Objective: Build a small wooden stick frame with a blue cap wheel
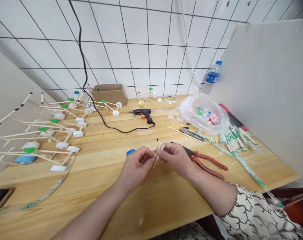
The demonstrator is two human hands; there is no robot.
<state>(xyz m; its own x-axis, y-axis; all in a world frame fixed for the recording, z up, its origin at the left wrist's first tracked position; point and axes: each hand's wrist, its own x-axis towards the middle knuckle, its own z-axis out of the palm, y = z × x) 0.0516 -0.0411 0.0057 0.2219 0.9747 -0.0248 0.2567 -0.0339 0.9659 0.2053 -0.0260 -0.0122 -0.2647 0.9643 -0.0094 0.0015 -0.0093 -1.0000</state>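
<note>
Near the front edge of the tabletop, at its middle, the left hand and the right hand meet just above the wood. Both hands pinch a small bundle of thin wooden sticks: the grip of each is narrow, fingertips closed on the bundle from opposite sides. The sticks tilt, their upper ends pointing toward the back edge; one end is dark.

Just beside the left hand, on its far side, lies a blue bottle cap. Just right of the right hand lie red-handled pliers, handles toward the right edge. Farther back, a black hot-glue gun rests at mid-tabletop, its black cable running up the tiled wall.

Along the left edge stand stick-and-cap models, white caps below and green caps above. At the back edge sits a cardboard box. Toward the right edge are a clear plastic bag of coloured pieces, small scissors, wrapped chopsticks, and a water bottle at the back right corner.
</note>
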